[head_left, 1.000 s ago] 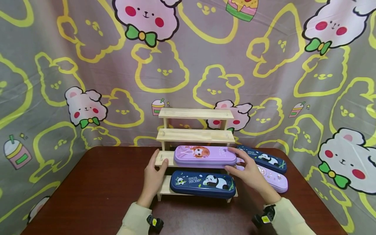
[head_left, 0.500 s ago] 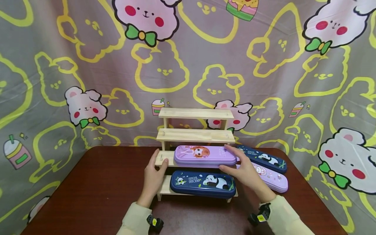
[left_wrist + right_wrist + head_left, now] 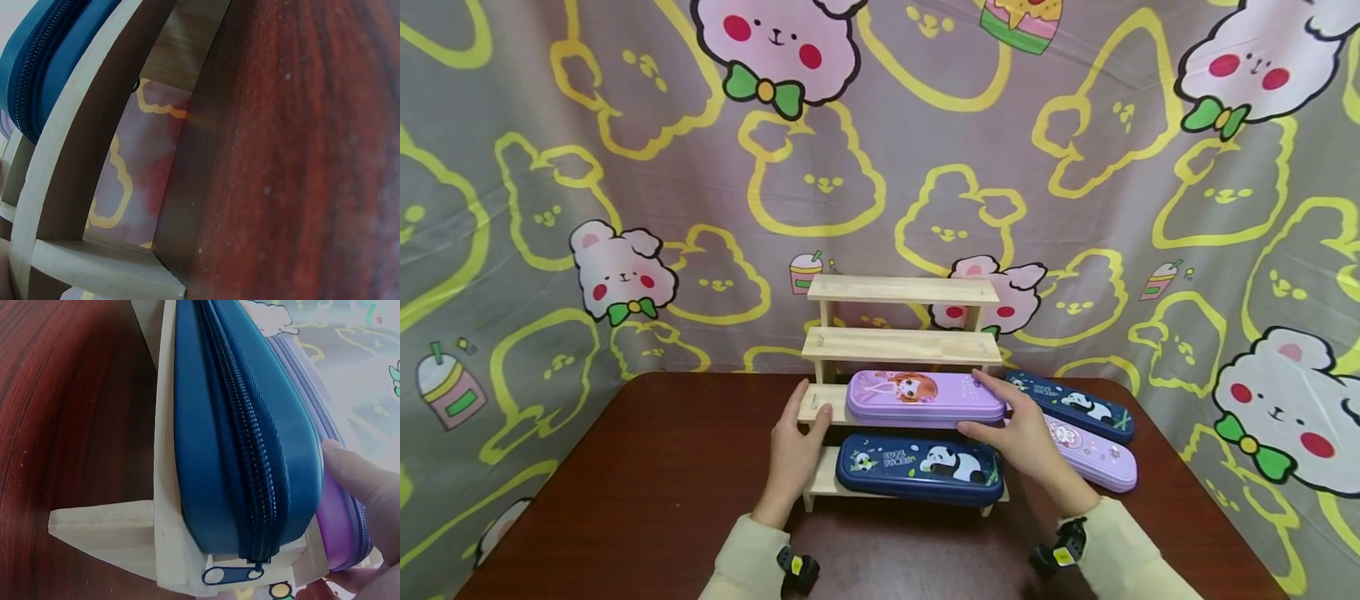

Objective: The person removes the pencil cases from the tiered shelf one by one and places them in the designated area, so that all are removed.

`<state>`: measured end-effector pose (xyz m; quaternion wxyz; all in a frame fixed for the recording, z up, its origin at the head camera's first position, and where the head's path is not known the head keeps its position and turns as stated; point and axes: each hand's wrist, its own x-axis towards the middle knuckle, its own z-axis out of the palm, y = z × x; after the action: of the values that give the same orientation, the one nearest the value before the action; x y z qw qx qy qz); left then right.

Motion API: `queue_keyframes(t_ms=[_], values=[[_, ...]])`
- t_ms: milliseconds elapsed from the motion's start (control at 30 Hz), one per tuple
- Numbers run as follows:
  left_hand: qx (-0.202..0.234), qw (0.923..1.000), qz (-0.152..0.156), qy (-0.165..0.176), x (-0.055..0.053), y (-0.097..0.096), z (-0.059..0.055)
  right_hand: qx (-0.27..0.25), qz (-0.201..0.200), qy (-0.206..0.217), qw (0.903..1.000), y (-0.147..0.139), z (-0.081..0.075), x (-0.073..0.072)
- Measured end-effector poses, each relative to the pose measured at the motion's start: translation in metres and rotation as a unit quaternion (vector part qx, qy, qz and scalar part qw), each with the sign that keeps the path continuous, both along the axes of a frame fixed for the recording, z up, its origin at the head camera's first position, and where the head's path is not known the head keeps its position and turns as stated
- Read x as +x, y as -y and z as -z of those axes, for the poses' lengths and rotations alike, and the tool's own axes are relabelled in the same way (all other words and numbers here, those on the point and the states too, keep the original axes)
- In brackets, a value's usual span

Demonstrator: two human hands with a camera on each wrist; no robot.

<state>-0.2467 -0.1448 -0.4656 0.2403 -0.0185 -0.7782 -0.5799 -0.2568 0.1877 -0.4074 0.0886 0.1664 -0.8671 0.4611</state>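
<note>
A purple pencil case (image 3: 925, 396) with a printed girl lies on the second step up of a stepped wooden shelf (image 3: 902, 344). My right hand (image 3: 1021, 429) holds its right end, thumb at the front and index finger on the lid. In the right wrist view, the thumb touches the purple side behind a navy zip case (image 3: 250, 425). That navy panda pencil case (image 3: 920, 469) rests on the lowest step. My left hand (image 3: 796, 450) grips the left end of the second step, thumb in front, and most of it is out of the left wrist view.
On the dark red table (image 3: 647, 483), to the shelf's right, lie another navy panda case (image 3: 1071, 406) and a lilac case (image 3: 1090, 454), partly behind my right hand. The top two steps (image 3: 902, 290) rise behind. A patterned curtain (image 3: 880, 167) hangs at the back.
My right hand has slid slightly left along the front and lid of the purple pencil case. The case and my left hand have kept their places.
</note>
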Motion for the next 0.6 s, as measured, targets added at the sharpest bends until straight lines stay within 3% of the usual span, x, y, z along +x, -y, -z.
queue_keyframes(t_ms=[600], values=[[-0.001, 1.0000, -0.003, -0.004, 0.001, -0.001, -0.001, -0.014, 0.028, 0.026, 0.9992, -0.016, 0.001, 0.006]])
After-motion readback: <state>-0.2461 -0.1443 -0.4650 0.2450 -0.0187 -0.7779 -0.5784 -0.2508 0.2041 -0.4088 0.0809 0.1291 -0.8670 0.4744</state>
